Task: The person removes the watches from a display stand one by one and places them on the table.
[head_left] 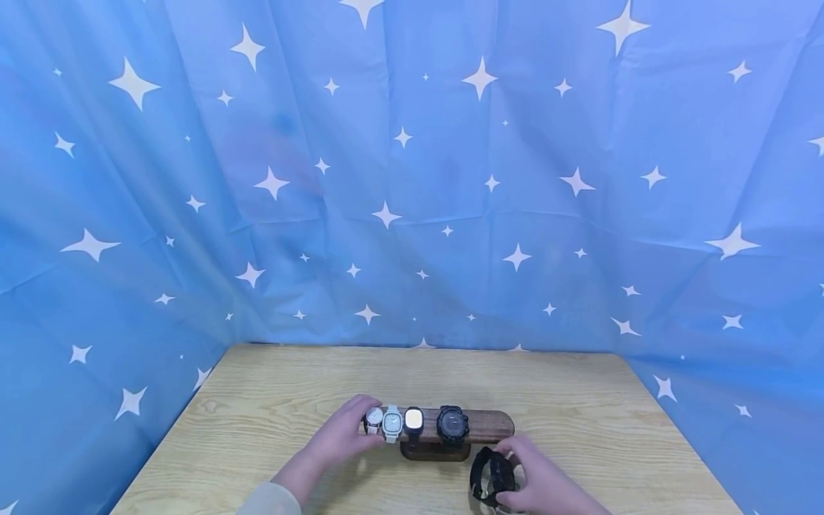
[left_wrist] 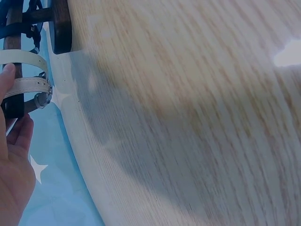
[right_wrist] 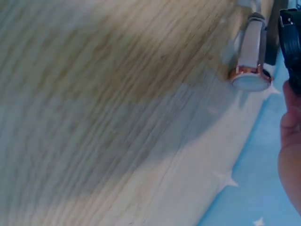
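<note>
A dark wooden watch stand (head_left: 492,425) stands on the table, its horizontal bar raised on a base (head_left: 434,452). My left hand (head_left: 344,433) grips the bar's left end, thumb in front and fingers behind. Beside it on the bar sit a white round watch (head_left: 374,416), a pale square watch (head_left: 392,422), a dark-strapped watch with a bright face (head_left: 414,420) and a chunky black watch (head_left: 453,423). Below the bar's right end, my right hand (head_left: 531,476) holds another black watch (head_left: 498,473) between thumb and fingers, its strap looped.
A rose-gold watch with a pale strap (right_wrist: 250,80) lies on the table near the right hand, mostly hidden in the head view. The light wood table (head_left: 290,379) ends at a blue star-patterned curtain (head_left: 438,172) behind and at the sides.
</note>
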The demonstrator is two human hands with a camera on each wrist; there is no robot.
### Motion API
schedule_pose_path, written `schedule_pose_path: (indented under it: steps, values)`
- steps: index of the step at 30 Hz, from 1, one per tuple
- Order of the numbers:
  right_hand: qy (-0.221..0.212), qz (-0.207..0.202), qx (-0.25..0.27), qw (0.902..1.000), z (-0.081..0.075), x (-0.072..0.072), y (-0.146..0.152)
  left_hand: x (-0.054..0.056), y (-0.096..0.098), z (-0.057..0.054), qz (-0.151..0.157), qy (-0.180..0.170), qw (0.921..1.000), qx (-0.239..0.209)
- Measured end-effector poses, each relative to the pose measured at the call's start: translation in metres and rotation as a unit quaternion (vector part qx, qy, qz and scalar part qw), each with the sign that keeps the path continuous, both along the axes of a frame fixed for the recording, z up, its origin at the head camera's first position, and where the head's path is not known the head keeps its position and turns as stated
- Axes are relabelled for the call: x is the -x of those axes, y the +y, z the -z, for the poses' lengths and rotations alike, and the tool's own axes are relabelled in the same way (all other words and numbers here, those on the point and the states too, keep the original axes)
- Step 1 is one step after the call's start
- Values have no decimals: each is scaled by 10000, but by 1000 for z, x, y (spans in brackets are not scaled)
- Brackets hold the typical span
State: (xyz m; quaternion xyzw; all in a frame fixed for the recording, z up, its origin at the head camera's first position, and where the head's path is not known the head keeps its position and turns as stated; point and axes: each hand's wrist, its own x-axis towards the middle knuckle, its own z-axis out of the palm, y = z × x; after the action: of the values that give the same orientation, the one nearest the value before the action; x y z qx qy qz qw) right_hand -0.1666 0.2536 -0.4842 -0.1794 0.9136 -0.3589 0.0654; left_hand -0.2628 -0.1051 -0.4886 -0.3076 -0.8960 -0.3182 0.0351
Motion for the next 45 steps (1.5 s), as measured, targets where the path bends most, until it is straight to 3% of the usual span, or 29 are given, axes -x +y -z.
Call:
schedule_pose_path:
  steps: [11,23,29,38,45]
  values:
    - [-836,-321,371,9953,3,4,-15,-1,-1,1,71,88,9999,-25]
    - [-109,-1027,273,9943,15,7,-24,-1,-2,1,97,112,9999,-19]
    - [147,-891,-189,9957,19,6,-26,-1,-1,0,104,86,9999,-35]
    - [172,-790,-337,9962,21,6,-27,0,-2,2,138,162,9998,-49]
    - [-541,-479,-12,9974,10,6,-25,1,-2,2,165,161,9997,-38]
